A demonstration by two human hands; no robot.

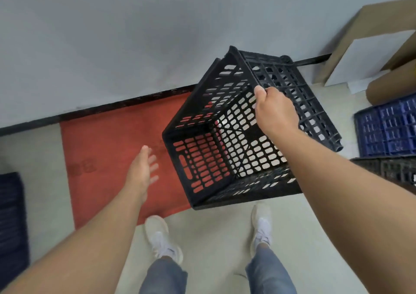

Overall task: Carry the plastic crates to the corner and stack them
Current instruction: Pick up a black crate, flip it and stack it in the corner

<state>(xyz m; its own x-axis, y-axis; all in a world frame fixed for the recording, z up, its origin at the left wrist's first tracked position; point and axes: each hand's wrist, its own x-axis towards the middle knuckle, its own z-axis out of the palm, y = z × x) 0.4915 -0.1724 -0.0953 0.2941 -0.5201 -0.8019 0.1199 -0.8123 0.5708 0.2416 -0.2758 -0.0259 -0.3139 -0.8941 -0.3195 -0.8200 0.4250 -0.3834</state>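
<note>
A black plastic crate [202, 158] with slotted walls hangs tilted in the air, its open side turned toward me. My right hand [274, 111] grips its upper right rim. My left hand [141, 169] is open, fingers spread, a short way left of the crate and not touching it. A blue crate [387, 129] lies on the floor at the right, with another black crate [387, 169] just in front of it. A dark blue crate [11, 215] shows at the left edge.
A red mat [112, 154] lies on the pale floor against the grey wall [112, 46]. Cardboard sheets [360, 37] and a white board [369, 57] lean at the back right. My feet in white shoes [162, 237] stand just behind the mat.
</note>
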